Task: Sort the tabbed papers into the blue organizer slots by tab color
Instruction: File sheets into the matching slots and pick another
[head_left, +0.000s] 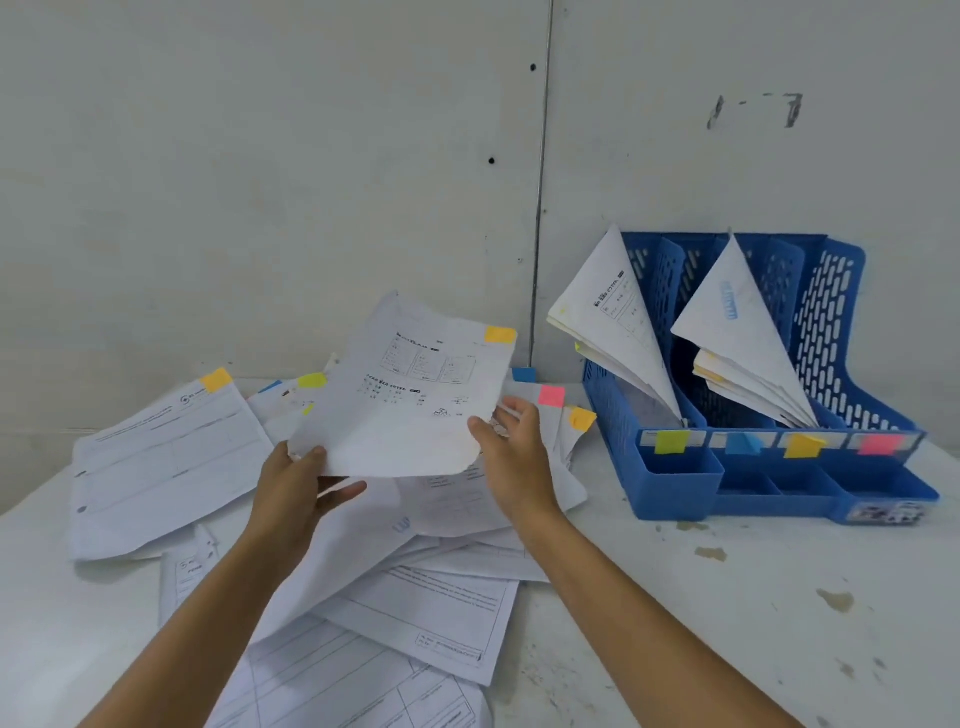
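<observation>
A white printed sheet (410, 395) with an orange tab (500, 334) at its top right corner is lifted above a loose heap of tabbed papers (395, 582). My left hand (296, 493) pinches its lower left edge, thumb on top and fingers beneath. My right hand (511, 441) touches its lower right edge with loosely spread fingers. The blue organizer (675, 488) stands to the right. Its slots carry yellow-green (671, 442), blue (743, 443), orange (802, 446) and pink (880, 444) labels. Papers lean in the first and third slots.
Other sheets on the white table (753, 597) show orange (216, 379), yellow-green (311, 380), pink (551, 396), blue (523, 373) and orange (582, 417) tabs. A white wall (260, 182) rises close behind. Stains mark the tabletop in front of the organizer.
</observation>
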